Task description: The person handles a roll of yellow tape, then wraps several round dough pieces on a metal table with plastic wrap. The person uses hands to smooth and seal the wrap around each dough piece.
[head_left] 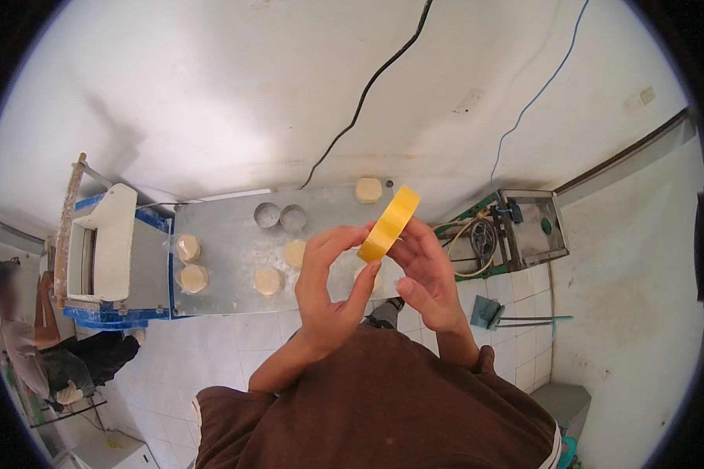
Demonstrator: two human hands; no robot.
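In front of my chest, above the near edge of the metal table, a roll of yellow tape (389,223) is held up tilted. My left hand (328,285) pinches its lower left part between thumb and fingers. Beside it on the right is my right hand (430,281), its fingertips reaching behind the roll and its thumb standing apart. Whether those fingertips touch the tape is partly hidden. Pale round stacks, like cut dough sheets, lie below and around: one (268,281) left of my left hand, another (368,190) beyond the roll.
Two metal ring cutters (280,216) stand on the floury metal table (227,234). At its left end is a blue and white machine (105,250). Right of the table sits a green-framed machine (497,234) with cables. A dustpan (486,312) lies on the floor; another person (35,336) is far left.
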